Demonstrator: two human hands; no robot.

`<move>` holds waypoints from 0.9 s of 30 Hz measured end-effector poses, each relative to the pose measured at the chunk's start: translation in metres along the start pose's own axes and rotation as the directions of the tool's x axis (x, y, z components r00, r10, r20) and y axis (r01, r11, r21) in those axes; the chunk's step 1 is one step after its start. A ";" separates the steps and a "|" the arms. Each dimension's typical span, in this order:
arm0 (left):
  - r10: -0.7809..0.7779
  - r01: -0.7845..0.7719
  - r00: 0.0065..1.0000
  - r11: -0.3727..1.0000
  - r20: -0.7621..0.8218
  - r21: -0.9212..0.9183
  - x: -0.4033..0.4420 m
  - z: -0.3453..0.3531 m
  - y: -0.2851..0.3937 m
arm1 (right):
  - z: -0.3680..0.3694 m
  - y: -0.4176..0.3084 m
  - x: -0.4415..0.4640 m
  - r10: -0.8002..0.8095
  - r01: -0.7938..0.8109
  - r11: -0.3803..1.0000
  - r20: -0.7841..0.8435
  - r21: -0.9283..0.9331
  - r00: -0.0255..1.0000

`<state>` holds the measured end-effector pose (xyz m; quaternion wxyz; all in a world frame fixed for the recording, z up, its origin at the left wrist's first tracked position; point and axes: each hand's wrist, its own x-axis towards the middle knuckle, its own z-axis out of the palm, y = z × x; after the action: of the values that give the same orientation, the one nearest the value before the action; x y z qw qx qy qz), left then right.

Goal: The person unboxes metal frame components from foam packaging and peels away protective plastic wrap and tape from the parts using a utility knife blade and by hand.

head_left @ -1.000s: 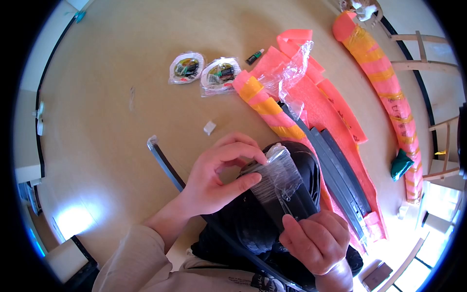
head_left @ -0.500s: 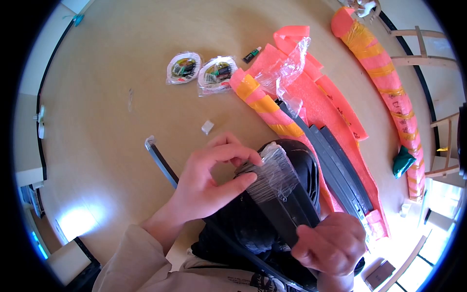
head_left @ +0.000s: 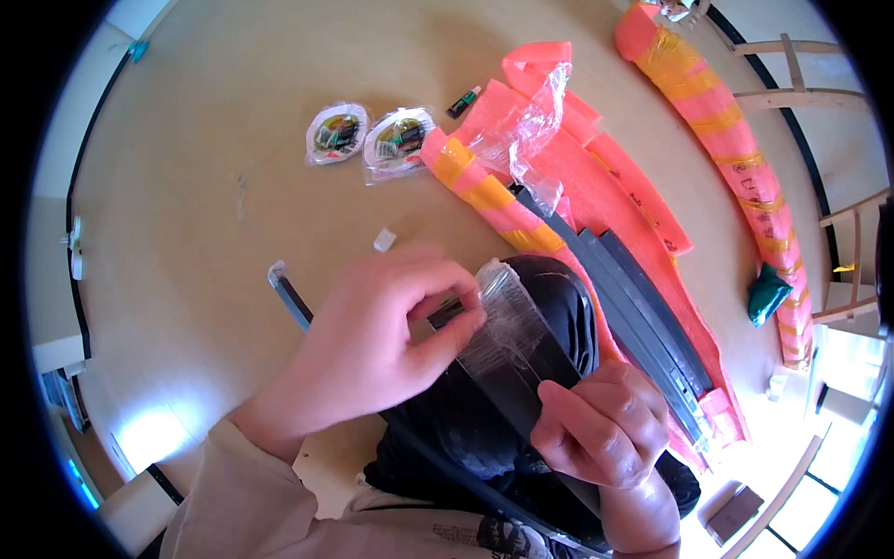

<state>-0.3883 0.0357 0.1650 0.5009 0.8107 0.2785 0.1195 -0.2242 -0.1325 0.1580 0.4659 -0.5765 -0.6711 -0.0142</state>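
A long dark grey strip (head_left: 510,389) slants over my bent knee, its upper end bound in clear plastic wrap (head_left: 507,312). My left hand (head_left: 377,326) is closed in a pinch at the left edge of this wrap, thumb and forefinger together; the hand is partly blurred. Lower down, my right hand (head_left: 605,424) is closed around the strip with the thumb on top. Another thin dark strip (head_left: 291,298), with plastic at its tip, passes beneath my left arm and across my lap.
Pink foam wrapping (head_left: 605,186) lies unrolled on the floor with dark strips (head_left: 633,317) on it. Beyond is a taped pink roll (head_left: 736,158) beside a green packet (head_left: 768,296). Two round plastic-wrapped packs (head_left: 399,144), a small tube (head_left: 463,101) and a white piece (head_left: 385,239) lie ahead.
My left thumb and forefinger have come together at the wrap's edge. Both hands and the strip sit slightly further left, and the whole view has shifted a little.
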 end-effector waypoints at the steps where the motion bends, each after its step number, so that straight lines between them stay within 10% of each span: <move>1: 0.003 -0.003 1.000 1.000 0.000 0.002 -0.002 -0.003 0.002 | 0.001 0.001 0.000 -0.010 0.010 1.000 0.005 -0.011 1.000; 9: -0.266 0.349 0.933 0.827 0.241 -0.441 -0.012 -0.007 -0.007 | 0.007 0.006 0.000 -0.040 0.040 0.998 -0.005 -0.057 0.999; 16: -0.169 0.175 0.984 0.954 0.049 -0.242 -0.023 0.006 -0.001 | 0.014 0.009 0.002 -0.059 0.060 0.997 0.026 -0.045 0.998; 27: -0.198 0.134 0.975 0.886 -0.101 -0.445 -0.032 0.021 -0.008 | 0.008 0.005 0.005 0.004 0.003 0.999 0.135 -0.053 0.991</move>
<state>-0.4072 0.0045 0.1506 0.6563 0.6408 0.3483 0.1932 -0.2247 -0.1228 0.1539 0.4040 -0.5886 -0.7002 0.0071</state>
